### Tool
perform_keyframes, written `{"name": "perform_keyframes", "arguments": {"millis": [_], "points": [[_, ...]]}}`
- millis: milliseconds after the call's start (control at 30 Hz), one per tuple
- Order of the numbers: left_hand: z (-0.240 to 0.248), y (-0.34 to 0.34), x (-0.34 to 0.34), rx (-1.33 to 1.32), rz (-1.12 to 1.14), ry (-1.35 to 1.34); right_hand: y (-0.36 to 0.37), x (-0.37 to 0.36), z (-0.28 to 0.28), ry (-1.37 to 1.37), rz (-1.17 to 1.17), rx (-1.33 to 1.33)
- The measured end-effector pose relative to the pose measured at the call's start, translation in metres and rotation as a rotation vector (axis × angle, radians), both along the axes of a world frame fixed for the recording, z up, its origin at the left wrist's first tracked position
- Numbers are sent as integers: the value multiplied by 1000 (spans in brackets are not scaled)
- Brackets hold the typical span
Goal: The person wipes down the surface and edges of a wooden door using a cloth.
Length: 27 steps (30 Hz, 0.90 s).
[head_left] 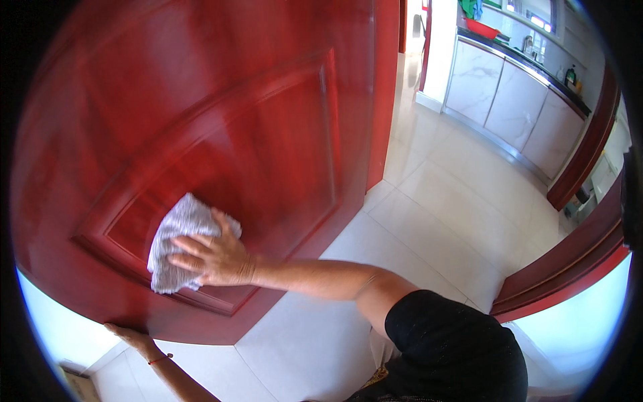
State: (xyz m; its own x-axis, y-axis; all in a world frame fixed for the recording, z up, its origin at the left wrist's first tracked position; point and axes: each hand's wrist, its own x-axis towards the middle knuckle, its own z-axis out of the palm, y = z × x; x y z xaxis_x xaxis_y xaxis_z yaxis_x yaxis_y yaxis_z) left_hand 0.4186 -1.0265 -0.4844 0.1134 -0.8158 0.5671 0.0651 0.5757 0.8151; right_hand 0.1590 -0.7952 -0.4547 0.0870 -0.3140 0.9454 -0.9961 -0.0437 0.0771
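Note:
A dark red panelled door (268, 147) fills the left and middle of the view. Against its lower recessed panel lies a crumpled pale grey cloth (177, 231). My right hand (218, 258) presses this cloth to the door, its fingers spread over it and the arm reaching across from the right. At the door's bottom-left edge is my left hand (134, 336), which grips that edge; part of its fingers is hidden. A thin red string bracelet (161, 360) circles the left wrist.
Pale tiles (435, 214) cover the floor. A dark red door frame (569, 258) curves along the right. Beyond the doorway stand marbled white cabinets (512, 104) under a dark counter, with a red basin (481, 28) and a dark bottle (570, 75) on top.

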Motion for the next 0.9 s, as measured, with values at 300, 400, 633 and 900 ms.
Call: {"name": "perform_keyframes", "arguments": {"millis": [300,400,633,900], "points": [[9,11,-11,65,-34,81,90,-178,115,-510,-575,-408],[13,26,-23,107,-83,126,83,-188,135,-606,-664,-641],[7,18,-23,73,-56,125,-7,-45,108,-133,-176,-421],[-12,-15,-1,-24,-37,25,-25,-15,110,239,-6,-315]]}}
